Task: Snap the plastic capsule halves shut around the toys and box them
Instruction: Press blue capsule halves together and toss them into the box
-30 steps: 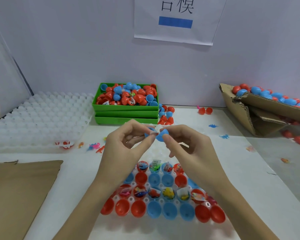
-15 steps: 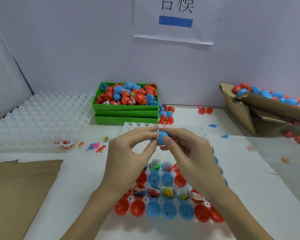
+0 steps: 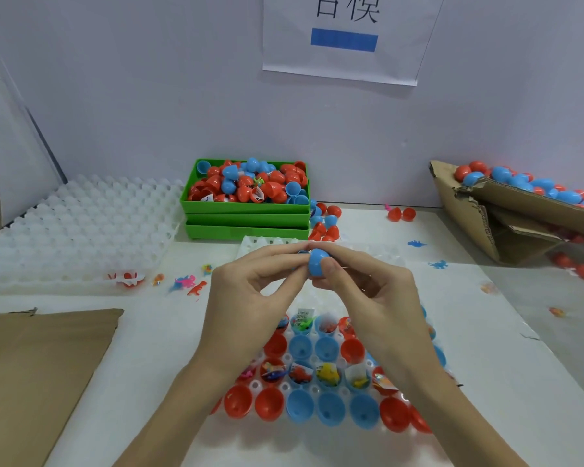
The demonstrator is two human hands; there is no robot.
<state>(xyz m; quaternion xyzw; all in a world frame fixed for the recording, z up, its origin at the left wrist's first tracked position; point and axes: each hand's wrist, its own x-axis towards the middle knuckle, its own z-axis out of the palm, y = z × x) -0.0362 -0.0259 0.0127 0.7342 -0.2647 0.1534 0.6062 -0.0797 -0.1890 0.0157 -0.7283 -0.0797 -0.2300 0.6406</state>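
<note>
A blue capsule (image 3: 316, 262) is held above the table between both hands. My left hand (image 3: 250, 298) pinches its left end with thumb and forefinger; that end is mostly hidden by the fingers. My right hand (image 3: 368, 291) grips the rounded right half, thumb pressed on its front. Below the hands lies a white moulded tray (image 3: 253, 385) with red and blue capsule halves, some empty, some holding small toys (image 3: 327, 372). At the far right an open cardboard box (image 3: 506, 214) holds closed red and blue capsules.
Stacked green bins (image 3: 246, 217) at the back hold loose capsule halves. A stack of white cell trays (image 3: 71, 224) fills the left. Brown cardboard (image 3: 38, 365) lies near left. Small toy dinosaurs (image 3: 189, 284) and stray halves are scattered on the white table cover.
The two blue halves, apart a second ago, have been brought together between my fingertips. Both hands moved slightly toward each other.
</note>
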